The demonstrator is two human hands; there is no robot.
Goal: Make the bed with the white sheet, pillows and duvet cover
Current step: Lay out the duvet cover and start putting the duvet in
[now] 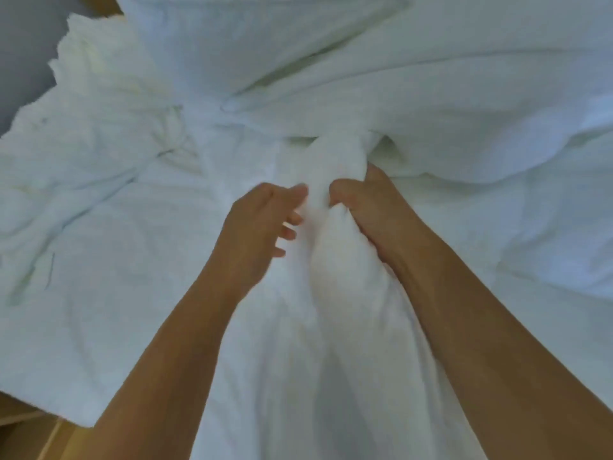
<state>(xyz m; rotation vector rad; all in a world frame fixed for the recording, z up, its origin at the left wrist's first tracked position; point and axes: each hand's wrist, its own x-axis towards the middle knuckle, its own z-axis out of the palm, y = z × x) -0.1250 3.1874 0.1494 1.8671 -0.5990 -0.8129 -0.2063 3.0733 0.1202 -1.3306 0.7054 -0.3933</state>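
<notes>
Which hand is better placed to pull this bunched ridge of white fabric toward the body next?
Right, probably. The right hand already grips the raised fabric ridge, its fingers curled into the cloth. The left hand sits beside the ridge with fingers loosely spread, holding nothing, so it would need to take a grip first.

Non-task stuff is all at the left edge. Grey surface (23,61) fills the upper-left corner, could be wall or floor, can't tell. Wood floor (36,433) in the lower-left corner, tan, with a paler strip running diagonally across it. Small brown wood patch (102,5) at the top edge, left of centre; too little showing to identify.
</notes>
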